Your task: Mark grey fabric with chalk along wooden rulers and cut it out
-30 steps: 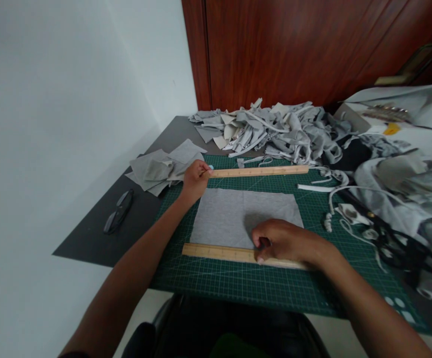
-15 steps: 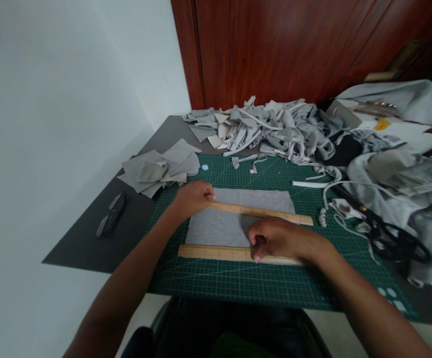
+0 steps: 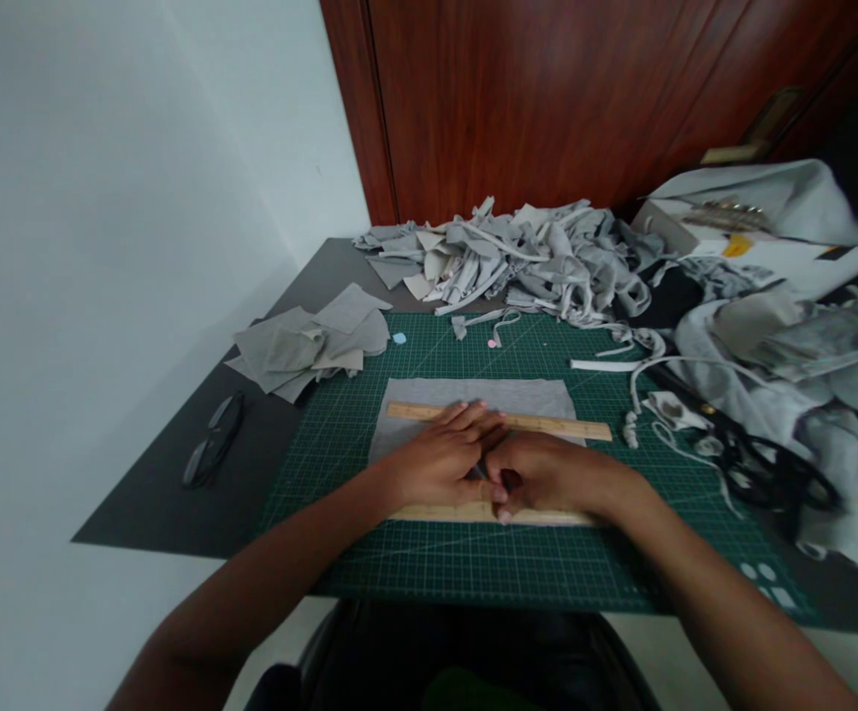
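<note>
A grey fabric rectangle (image 3: 473,395) lies on a green cutting mat (image 3: 473,563). Two wooden rulers lie across it: the upper ruler (image 3: 562,426) runs slightly slanted over the fabric's middle, and the lower ruler (image 3: 429,513) sits along its near edge. My left hand (image 3: 439,459) rests flat on the fabric, with its fingertips touching the upper ruler. My right hand (image 3: 547,474) is right beside it with curled fingers, its thumb and fingers pressing on the lower ruler. The two hands touch each other.
A stack of cut grey squares (image 3: 302,341) and black glasses (image 3: 212,439) lie left of the mat. A heap of grey scraps (image 3: 524,262) fills the back. Black scissors (image 3: 776,474), grey garments (image 3: 806,365) and a white box (image 3: 754,242) crowd the right.
My left hand carried the upper ruler from beyond the fabric down onto it, then slid along it to sit flat beside my right hand. My right hand stayed on the lower ruler.
</note>
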Demonstrator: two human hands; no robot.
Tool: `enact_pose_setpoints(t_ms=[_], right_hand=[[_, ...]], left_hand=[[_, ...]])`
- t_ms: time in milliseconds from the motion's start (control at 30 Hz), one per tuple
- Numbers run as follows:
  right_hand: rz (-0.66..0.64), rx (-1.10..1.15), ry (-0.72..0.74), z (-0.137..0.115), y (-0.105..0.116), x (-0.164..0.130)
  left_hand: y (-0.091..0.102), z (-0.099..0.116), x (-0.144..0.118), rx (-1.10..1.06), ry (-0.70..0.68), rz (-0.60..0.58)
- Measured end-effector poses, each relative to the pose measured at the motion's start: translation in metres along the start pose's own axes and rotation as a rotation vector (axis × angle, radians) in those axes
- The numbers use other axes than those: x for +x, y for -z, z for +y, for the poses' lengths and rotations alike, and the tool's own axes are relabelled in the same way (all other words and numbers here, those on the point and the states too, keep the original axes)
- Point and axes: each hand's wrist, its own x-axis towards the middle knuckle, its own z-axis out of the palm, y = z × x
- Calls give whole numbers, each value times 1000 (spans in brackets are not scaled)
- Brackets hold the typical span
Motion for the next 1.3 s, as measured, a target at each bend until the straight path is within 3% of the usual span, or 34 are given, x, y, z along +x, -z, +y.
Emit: enact_pose_setpoints(t_ms=[233, 433, 633, 767, 900, 1300], right_hand=[[-4, 28, 9, 7, -5, 3], [-17, 34, 9, 8, -4, 3], [-6, 31, 2, 9, -5, 3], [4, 25, 30, 11, -7, 3], [10, 39, -24, 6, -7, 2], [-4, 25, -57, 4, -8, 1]], left_hand=[[-3, -13, 4, 36, 8, 9], [-1, -30, 5, 43, 44, -51], [4, -42, 5, 99, 99, -14], [4, -41, 4, 153, 47, 24], [2, -36, 2, 133, -20, -28], [3, -47, 7, 91, 30, -62]])
